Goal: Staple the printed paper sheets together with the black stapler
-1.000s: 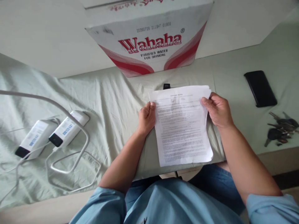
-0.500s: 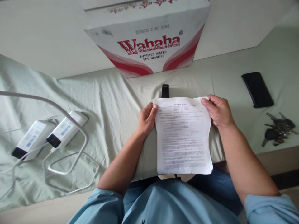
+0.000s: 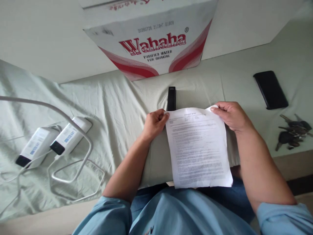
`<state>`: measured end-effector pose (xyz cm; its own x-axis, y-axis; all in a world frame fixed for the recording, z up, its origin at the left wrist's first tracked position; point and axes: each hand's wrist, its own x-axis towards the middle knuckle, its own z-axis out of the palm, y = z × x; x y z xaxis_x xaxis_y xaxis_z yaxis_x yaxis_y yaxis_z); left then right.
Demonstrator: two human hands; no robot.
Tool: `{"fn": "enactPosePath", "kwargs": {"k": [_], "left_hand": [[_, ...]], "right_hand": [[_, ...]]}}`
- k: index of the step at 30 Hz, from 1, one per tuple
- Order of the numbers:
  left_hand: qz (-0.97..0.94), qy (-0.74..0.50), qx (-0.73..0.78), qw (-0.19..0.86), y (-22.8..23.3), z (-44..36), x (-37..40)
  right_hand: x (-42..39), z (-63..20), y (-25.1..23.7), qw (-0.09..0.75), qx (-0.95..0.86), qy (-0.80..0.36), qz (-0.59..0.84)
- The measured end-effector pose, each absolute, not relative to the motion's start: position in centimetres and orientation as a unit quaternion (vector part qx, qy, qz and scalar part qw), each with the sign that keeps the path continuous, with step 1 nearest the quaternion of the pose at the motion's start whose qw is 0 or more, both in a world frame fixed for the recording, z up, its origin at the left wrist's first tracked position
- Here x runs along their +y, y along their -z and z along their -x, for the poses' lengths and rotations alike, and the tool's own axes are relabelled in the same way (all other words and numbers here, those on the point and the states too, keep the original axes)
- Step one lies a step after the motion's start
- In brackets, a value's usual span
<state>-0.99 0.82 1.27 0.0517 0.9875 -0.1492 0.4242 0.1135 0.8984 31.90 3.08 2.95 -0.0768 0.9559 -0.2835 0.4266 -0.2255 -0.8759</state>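
A printed sheet of paper (image 3: 199,150) hangs between my two hands, its text facing me and its lower edge above my lap. My left hand (image 3: 155,124) pinches the top left corner, thumb on the printed side. The top right corner is gripped by my right hand (image 3: 231,115), with the thumb in front and the other fingers behind. Between the hands the top edge dips and bends a little. Just beyond it, a slim black object, perhaps a stapler (image 3: 171,98), lies on the cloth; the paper's top edge meets its near end.
A Wahaha water carton (image 3: 156,49) stands at the back. Two white power banks (image 3: 70,135) with a looping grey cable (image 3: 89,153) lie left on the wrinkled green cloth (image 3: 117,130). To the right are a black phone (image 3: 271,89) and a bunch of keys (image 3: 293,132).
The paper has shifted slightly down and right, its lower part swinging right. More of the black object shows above its top edge. Both hands keep their hold on the corners.
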Motion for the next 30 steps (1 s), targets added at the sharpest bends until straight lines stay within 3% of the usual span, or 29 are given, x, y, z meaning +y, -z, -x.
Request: {"fn": "enactPosePath", "kwargs": {"k": [8, 16, 23, 30], "left_hand": [[-0.616, -0.244, 0.646, 0.378, -1.8, 0.8, 1.9], [-0.583, -0.272, 0.670, 0.370, -1.0, 0.6, 2.3], [-0.614, -0.317, 0.685, 0.230, -0.1, -0.1, 1.7], [-0.714, -0.362, 0.583, 0.137, 1.2, 0.6, -0.2]], "right_hand": [[3.5, -31.7, -2.6, 0.193, -0.616, -0.419, 0.638], [3.7, -31.5, -2.3, 0.207, -0.630, -0.368, 0.651], [3.7, -31.0, -2.1, 0.225, -0.630, -0.333, 0.664], [3.8, -31.0, -2.1, 0.227, -0.633, -0.331, 0.662]]}}
